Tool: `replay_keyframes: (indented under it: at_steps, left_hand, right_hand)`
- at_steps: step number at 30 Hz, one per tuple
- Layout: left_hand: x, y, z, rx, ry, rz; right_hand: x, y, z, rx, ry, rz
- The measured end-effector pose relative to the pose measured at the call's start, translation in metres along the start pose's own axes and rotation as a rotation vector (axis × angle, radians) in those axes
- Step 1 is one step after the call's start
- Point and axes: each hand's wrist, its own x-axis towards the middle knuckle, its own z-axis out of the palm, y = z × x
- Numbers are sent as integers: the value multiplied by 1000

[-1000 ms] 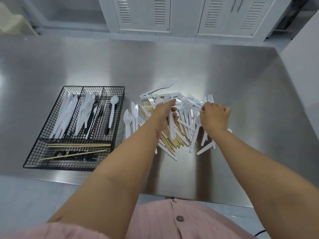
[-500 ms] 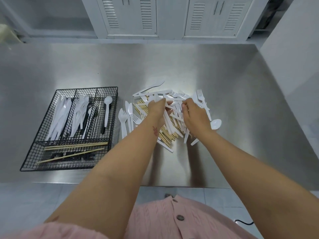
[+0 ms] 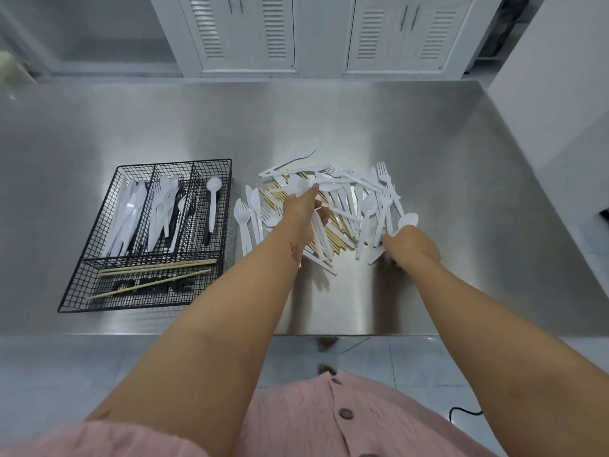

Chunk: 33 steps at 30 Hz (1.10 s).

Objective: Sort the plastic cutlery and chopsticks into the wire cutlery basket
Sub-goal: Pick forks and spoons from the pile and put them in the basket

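Observation:
A heap of white plastic cutlery (image 3: pixel 349 199) lies over wooden chopsticks (image 3: pixel 336 239) at the table's middle. My left hand (image 3: pixel 304 209) is over the heap's left side, shut on a bundle of white plastic cutlery whose heads stick out past the fingers. My right hand (image 3: pixel 412 247) rests at the heap's lower right edge, fingers curled down over the handle of a white spoon (image 3: pixel 408 221). The black wire cutlery basket (image 3: pixel 227 166) stands to the left. It holds white knives, forks, a white spoon (image 3: pixel 213 201) and, in its front compartment, chopsticks (image 3: pixel 158 268).
A few forks and knives (image 3: pixel 248 216) lie apart between the basket and the heap. The steel table (image 3: pixel 461 166) ends at a front edge near my body. White louvred cabinet doors (image 3: pixel 244 31) stand behind, and a white wall (image 3: pixel 560 77) rises at right.
My right hand has pulled back from the middle of the heap to its lower right edge, onto the spoon. My left hand stays in the heap with its bundle.

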Motion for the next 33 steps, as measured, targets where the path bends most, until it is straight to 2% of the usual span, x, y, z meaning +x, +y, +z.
replay_keyframes:
  at_steps: [4,7,10,15,20,28,33]
  left_hand:
    - [-2,1,-7,13,4,-3]
    - [-1,1,-12,20,6,-3]
    - [1,2,-14,14,1,2]
    - [4,6,-15,7,-25,-6]
    - [6,11,-18,-12,-43,-20]
    - [14,20,-20,-8,-43,-19]
    - [17,21,-19,20,-26,-20]
  right_hand:
    - [-3,-3,2,140,22,30]
    - [-9,-8,1,122,127,24]
    - [-14,-21,0,81,177,-65]
    - [-11,-39,5,-34,119,-189]
    - [-5,-50,10,-103,45,-154]
    - [9,-59,13,-82,-19,-78]
    - [8,-54,11,-54,25,-119]
